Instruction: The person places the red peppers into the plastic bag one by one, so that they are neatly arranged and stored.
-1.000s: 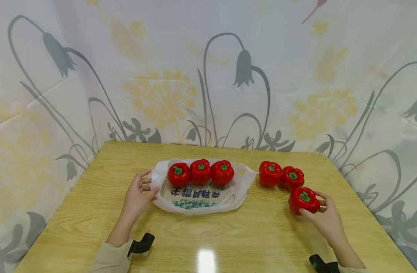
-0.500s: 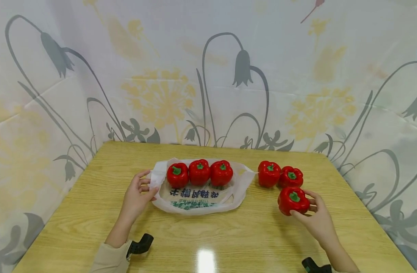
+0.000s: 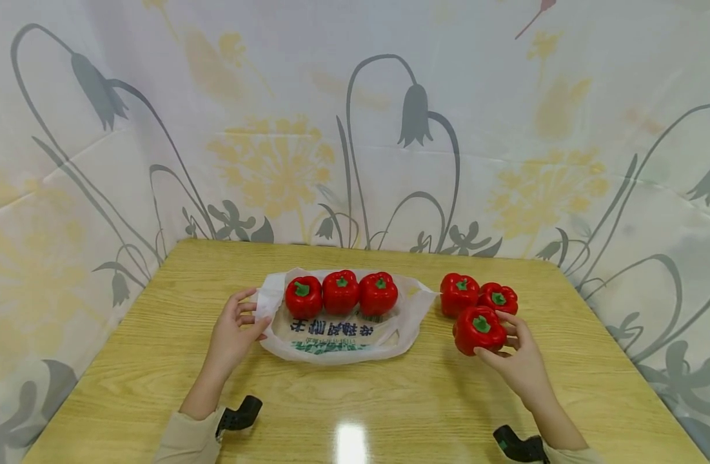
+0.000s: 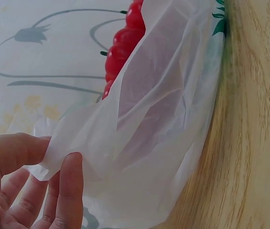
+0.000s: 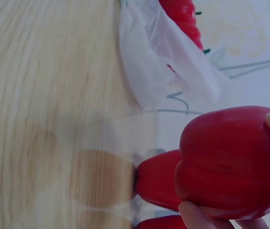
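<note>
My right hand (image 3: pixel 520 361) grips a red bell pepper (image 3: pixel 479 330) with a green stem, thumb on the near side and fingers behind. In the right wrist view this pepper (image 5: pixel 232 162) is off the table. Two more bell peppers, one (image 3: pixel 459 295) beside the other (image 3: pixel 498 298), stand just behind it. Left of them lies a white plastic bag (image 3: pixel 413 316), its mouth spread wide, with three red bell peppers (image 3: pixel 341 292) in a row inside. My left hand (image 3: pixel 231 330) pinches the bag's left edge between thumb and fingers, as the left wrist view of the bag (image 4: pixel 82 138) shows.
Everything stands on a wooden table (image 3: pixel 308 406) with a bright light reflection near its front. Behind it hangs a pale flower-printed cloth (image 3: pixel 308 161). A black wrist camera (image 3: pixel 241 414) sits on my left sleeve, another black camera (image 3: pixel 517 446) on the right.
My right hand has moved left and slightly away from me, carrying the bell pepper nearer to the bag. The left hand stays at the bag's edge.
</note>
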`<state>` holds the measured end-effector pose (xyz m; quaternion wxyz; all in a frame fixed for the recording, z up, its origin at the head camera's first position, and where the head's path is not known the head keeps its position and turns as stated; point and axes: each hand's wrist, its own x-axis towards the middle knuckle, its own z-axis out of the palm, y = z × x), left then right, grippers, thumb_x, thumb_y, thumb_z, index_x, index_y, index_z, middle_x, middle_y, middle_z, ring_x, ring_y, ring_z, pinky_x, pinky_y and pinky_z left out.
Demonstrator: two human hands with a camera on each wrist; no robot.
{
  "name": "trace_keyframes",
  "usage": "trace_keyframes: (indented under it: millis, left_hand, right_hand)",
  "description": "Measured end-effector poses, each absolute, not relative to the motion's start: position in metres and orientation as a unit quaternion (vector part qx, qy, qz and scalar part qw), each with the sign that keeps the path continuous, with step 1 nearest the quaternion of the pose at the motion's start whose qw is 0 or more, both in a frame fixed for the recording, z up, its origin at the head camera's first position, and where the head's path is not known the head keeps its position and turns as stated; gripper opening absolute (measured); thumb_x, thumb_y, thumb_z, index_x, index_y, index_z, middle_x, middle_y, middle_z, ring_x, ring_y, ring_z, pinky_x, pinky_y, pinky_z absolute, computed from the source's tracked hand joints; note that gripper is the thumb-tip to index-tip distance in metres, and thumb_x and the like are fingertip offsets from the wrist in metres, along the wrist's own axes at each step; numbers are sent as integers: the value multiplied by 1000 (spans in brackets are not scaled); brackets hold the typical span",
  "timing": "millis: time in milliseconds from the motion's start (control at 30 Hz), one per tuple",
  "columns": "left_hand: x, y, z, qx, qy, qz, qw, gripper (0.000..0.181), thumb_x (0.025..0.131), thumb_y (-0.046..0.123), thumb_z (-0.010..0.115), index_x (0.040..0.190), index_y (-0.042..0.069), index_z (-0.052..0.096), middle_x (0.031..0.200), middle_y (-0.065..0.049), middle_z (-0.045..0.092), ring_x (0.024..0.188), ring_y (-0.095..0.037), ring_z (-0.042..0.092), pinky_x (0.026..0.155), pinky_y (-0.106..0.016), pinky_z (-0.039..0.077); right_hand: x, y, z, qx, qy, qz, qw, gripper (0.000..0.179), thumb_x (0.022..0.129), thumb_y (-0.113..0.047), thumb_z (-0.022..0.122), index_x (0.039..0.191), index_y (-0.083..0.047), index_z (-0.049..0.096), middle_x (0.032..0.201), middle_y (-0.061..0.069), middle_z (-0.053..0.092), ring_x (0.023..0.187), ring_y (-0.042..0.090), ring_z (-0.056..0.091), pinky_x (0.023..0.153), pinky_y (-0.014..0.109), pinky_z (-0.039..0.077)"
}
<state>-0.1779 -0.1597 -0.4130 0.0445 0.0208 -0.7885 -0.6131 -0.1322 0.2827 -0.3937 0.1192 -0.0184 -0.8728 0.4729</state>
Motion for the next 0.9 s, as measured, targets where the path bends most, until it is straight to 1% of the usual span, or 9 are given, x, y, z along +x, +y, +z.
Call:
trace_keyframes:
  millis: [100,233,433,700,900]
  left_hand:
    - [-178,-160,-413,23,-788,-613,44,59,86,0,64,138,9,36,117,-18,47,93,-28,52,63,-26,55]
    - [-178,-159,-412,24,-788,-614,44,59,86,0,64,138,10,37,117,-18,47,93,-27,52,63,-26,55]
    - [-179,-159,-412,24,-788,-613,44,60,86,0,64,138,10,37,116,-17,48,91,-26,52,63,-25,55]
    - [-179,-160,-412,29,-789,-612,43,59,86,0,64,138,10,37,117,-17,48,91,-26,52,63,-26,55]
    - [-178,-160,-412,26,-788,-614,41,59,87,1,63,138,10,36,117,-17,47,94,-27,53,64,-26,55]
  right_hand:
    - [-134,277,-392,-10,-869,479,124,67,78,-5,74,133,0,36,111,17,46,85,9,49,67,17,50]
    - [-138,272,-390,-5,-866,484,126,67,78,-4,74,134,-1,37,111,16,46,87,11,48,68,16,49]
    - [-145,262,-387,2,-858,501,117,70,78,-5,74,136,-2,35,114,17,45,89,11,47,71,15,48]
    - [-150,247,-384,6,-843,527,107,71,78,-3,74,137,-3,35,116,16,44,93,8,49,72,16,49]
    - [-153,236,-383,17,-834,542,100,71,76,-2,74,136,-3,36,115,16,44,95,13,50,74,17,49]
